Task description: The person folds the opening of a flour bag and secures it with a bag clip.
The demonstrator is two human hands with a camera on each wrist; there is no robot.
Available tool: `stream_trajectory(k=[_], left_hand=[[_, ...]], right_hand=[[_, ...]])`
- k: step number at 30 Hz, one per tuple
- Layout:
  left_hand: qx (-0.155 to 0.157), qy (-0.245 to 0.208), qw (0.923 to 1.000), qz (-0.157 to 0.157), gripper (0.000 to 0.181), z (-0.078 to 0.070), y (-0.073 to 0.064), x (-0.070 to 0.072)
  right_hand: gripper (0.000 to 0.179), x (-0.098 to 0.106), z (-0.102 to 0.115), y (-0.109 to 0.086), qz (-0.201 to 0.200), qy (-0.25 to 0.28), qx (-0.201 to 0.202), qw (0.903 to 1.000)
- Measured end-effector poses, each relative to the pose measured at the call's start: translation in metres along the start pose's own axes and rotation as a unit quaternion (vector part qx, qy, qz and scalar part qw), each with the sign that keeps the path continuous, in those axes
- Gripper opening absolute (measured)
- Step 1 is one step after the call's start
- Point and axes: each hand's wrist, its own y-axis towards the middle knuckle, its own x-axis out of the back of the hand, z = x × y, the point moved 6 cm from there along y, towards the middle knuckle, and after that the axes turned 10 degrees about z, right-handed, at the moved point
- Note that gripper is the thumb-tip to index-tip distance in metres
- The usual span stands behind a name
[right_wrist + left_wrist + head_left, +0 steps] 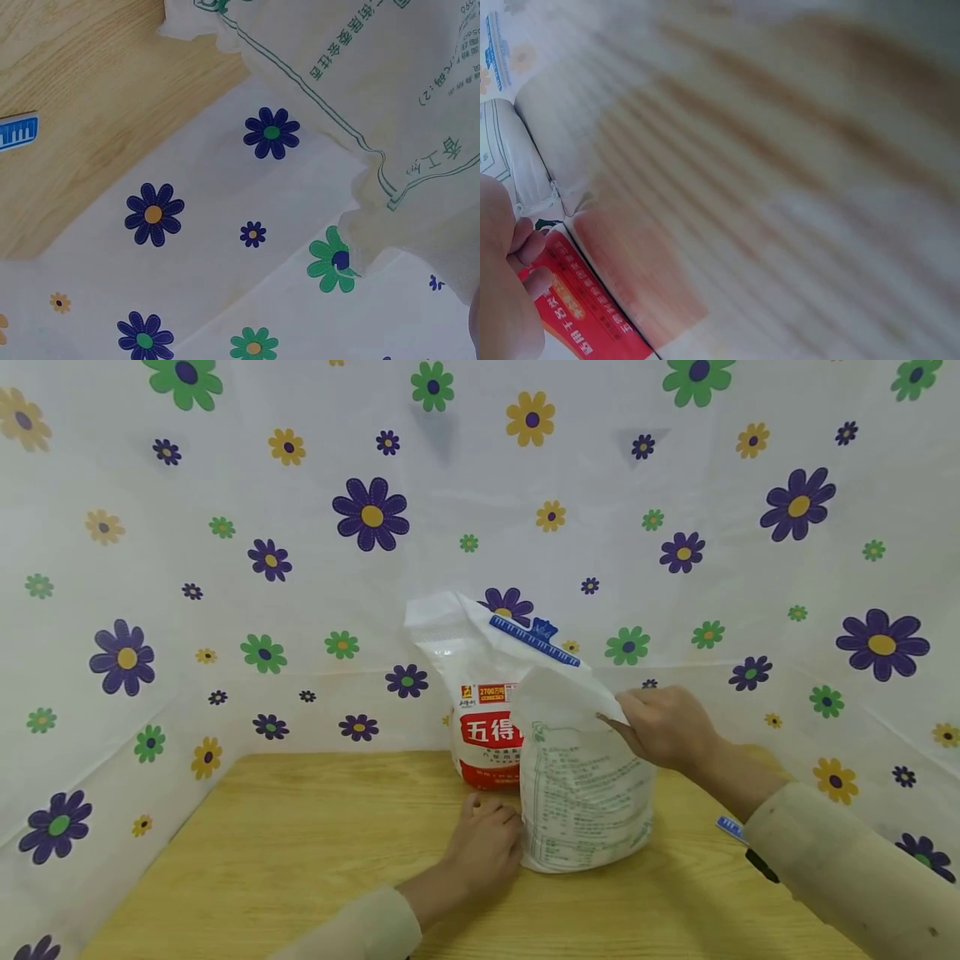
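Observation:
A white plastic bag with green print (pixel 585 802) stands upright on the wooden table. My right hand (pixel 667 727) pinches its folded top corner at the right. My left hand (pixel 483 843) is low at the bag's lower left corner, its fingers (pixel 526 247) curled against it; the hand hides that corner. Close behind stands a second white bag with a red label (pixel 487 735), partly covered by the front bag. A blue sealing clip (pixel 534 640) lies slanted across its top. In the right wrist view, the green-printed bag (pixel 337 90) fills the upper right.
Another blue clip (pixel 731 828) lies on the wooden table (pixel 315 843), beside my right forearm. A white flower-patterned sheet (pixel 315 610) hangs behind the table and along both its sides.

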Motion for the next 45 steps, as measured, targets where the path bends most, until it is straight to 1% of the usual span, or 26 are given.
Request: stream_trajectory(k=[5,11,16,21,24,26,28,30,33,37,39,40,42,44,45], left_hand=[[-0.012,0.001,0.9998,-0.013,0.017,0.007,-0.01,0.002],[-0.023,-0.009,0.9997,-0.006,0.017,0.017,-0.02,0.005],[-0.025,-0.023,0.9994,-0.005,0.016,0.029,-0.026,0.005],[-0.023,-0.008,0.9995,-0.018,0.016,0.041,-0.032,0.006],[-0.026,-0.003,0.9991,-0.033,0.015,0.048,-0.035,0.008],[-0.025,0.0,0.9991,-0.034,0.014,0.053,-0.037,0.009],[-0.022,-0.001,0.9993,-0.031,0.015,0.059,-0.039,0.009],[-0.014,-0.002,0.9995,-0.027,0.014,0.064,-0.041,0.009],[0.002,-0.015,0.9996,-0.022,0.014,0.069,-0.045,0.009],[0.017,-0.056,0.9983,-0.008,0.017,0.069,-0.046,0.01],[0.025,-0.081,0.9963,-0.009,0.018,0.069,-0.047,0.014],[0.028,-0.092,0.9953,-0.015,0.017,0.07,-0.047,0.017],[0.035,-0.105,0.9928,-0.045,0.015,0.071,-0.049,0.029],[0.035,-0.112,0.9888,-0.092,0.013,0.073,-0.05,0.046],[0.034,-0.106,0.9864,-0.121,0.012,0.074,-0.052,0.056]], right_hand=[[0.054,-0.002,0.001,0.004,0.003,-0.001,0.0,1.0],[0.056,0.0,-0.001,0.014,0.005,-0.013,0.015,0.9998],[0.057,0.002,-0.004,0.033,0.023,-0.016,0.029,0.9992],[0.056,0.003,-0.004,0.057,0.027,-0.015,0.047,0.9984],[0.057,0.004,-0.003,0.066,0.027,-0.019,0.055,0.9979],[0.057,0.004,-0.002,0.071,0.024,-0.021,0.063,0.9975],[0.054,0.004,-0.001,0.076,0.019,-0.022,0.075,0.9968],[0.045,0.002,0.0,0.084,0.014,-0.024,0.085,0.996],[0.032,0.0,0.004,0.098,0.011,-0.035,0.096,0.9947],[0.032,-0.002,0.011,0.116,0.005,-0.052,0.099,0.9938],[0.033,-0.002,0.014,0.123,0.013,-0.047,0.093,0.9945],[0.033,-0.003,0.015,0.126,0.022,-0.038,0.089,0.9951],[0.035,-0.003,0.014,0.13,0.053,-0.021,0.074,0.9956],[0.04,-0.003,0.009,0.129,0.093,0.0,0.049,0.9944],[0.043,-0.003,0.006,0.127,0.113,0.009,0.034,0.993]])
